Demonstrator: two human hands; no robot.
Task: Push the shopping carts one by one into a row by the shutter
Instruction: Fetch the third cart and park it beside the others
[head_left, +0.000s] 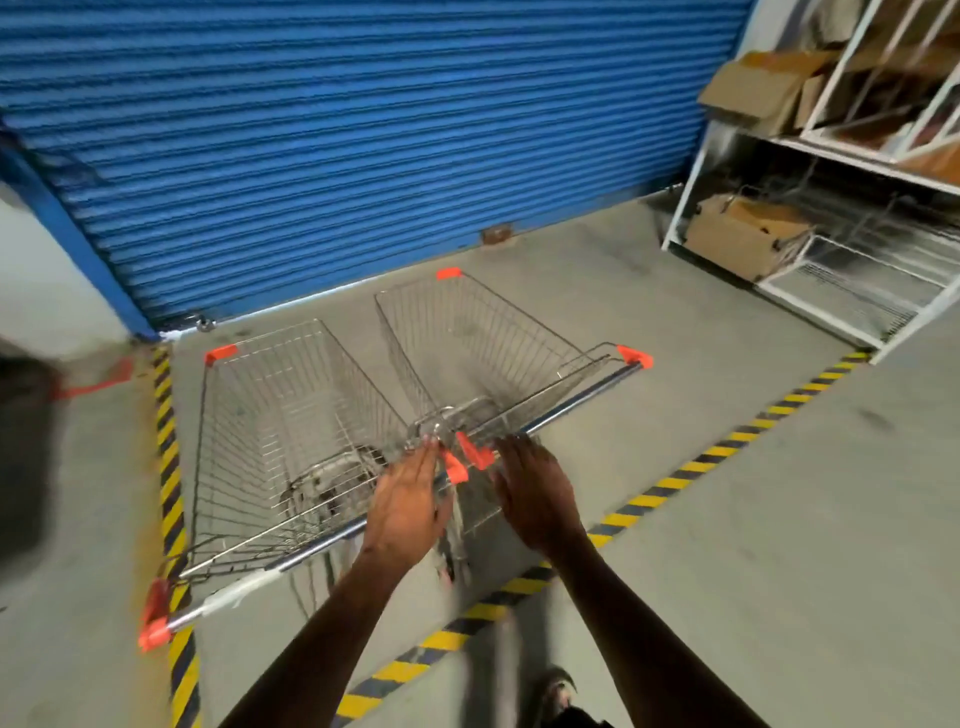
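Observation:
Two wire shopping carts with orange corner caps stand side by side facing the blue roller shutter (363, 130). The left cart (270, 441) has its chrome handle bar running toward the lower left. The right cart (483, 343) stands a little farther right and nearer the shutter. My left hand (408, 504) lies with straight fingers over the left cart's handle, near its right orange end. My right hand (535, 493) hovers with spread fingers just behind the right cart's handle, near its left orange end. Neither hand grips a bar.
Yellow-and-black floor tape (675, 478) frames the bay. A white metal rack (841, 156) with cardboard boxes stands at the right. A dark blurred object (23, 457) sits at the left edge. Bare concrete floor (649, 291) lies right of the carts. My foot (556, 686) shows below.

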